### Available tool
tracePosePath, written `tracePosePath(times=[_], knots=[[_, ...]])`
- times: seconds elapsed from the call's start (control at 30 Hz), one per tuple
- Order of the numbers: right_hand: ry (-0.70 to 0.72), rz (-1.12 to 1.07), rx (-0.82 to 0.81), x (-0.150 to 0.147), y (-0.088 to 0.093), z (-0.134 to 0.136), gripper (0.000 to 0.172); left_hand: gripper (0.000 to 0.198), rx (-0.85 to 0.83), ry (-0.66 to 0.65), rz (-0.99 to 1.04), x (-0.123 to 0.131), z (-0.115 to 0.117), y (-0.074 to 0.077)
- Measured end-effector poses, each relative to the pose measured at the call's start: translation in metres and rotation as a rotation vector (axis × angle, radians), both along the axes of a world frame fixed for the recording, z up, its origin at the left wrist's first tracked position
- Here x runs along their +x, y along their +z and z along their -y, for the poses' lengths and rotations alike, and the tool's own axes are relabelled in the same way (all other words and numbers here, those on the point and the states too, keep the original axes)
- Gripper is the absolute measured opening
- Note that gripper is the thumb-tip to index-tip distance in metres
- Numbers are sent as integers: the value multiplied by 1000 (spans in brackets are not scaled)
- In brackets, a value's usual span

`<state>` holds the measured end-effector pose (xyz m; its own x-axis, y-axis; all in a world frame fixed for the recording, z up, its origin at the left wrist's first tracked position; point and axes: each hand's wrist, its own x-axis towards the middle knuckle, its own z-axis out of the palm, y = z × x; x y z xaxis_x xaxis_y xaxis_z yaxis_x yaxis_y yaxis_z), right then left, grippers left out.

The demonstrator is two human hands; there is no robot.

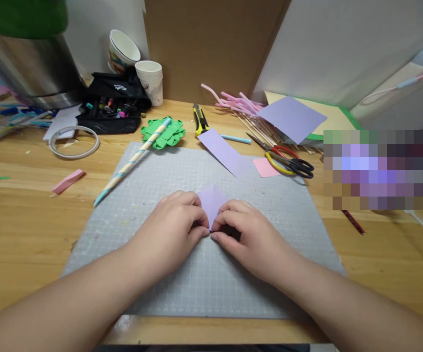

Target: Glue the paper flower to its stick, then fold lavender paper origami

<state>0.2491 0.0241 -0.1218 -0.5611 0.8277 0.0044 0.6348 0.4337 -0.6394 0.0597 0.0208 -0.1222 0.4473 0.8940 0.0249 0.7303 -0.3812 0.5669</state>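
A small piece of purple paper [213, 203] lies on the grey gridded cutting mat [152, 278], its pointed near end between my two hands. My left hand [182, 217] pinches its left side close to that point. From the right, my right hand [246, 230] pinches the same near tip, thumb and fingers almost meeting those of the left. My fingers cover the paper's side edges. Just beyond lies a purple paper strip [220, 151], and a pink paper square [265, 167] sits at the mat's far right edge.
A striped paper stick [130, 164] leans on a green folded-paper piece [164, 133]. Scissors [288, 159] and a yellow utility knife [200, 120] lie behind the mat. Further back are paper cups [150, 80], a black pen case [110, 117] and a purple sheet [292, 118].
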Motion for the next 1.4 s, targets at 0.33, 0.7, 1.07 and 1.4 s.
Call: tracePosePath(times=[0.33, 0.7, 1.07, 1.4], knots=[[-47, 76, 39, -9, 3, 1, 9, 10, -8, -2, -67, 4, 1, 6], [-75, 94, -23, -16, 4, -3, 12, 5, -35, -48, -44, 1, -3, 10], [-53, 182, -31, -17, 9, -10, 8, 3, -1, -46, -79, 1, -1, 14], [59, -14, -43, 4, -1, -25, 14, 8, -23, -33, -16, 1, -1, 9]])
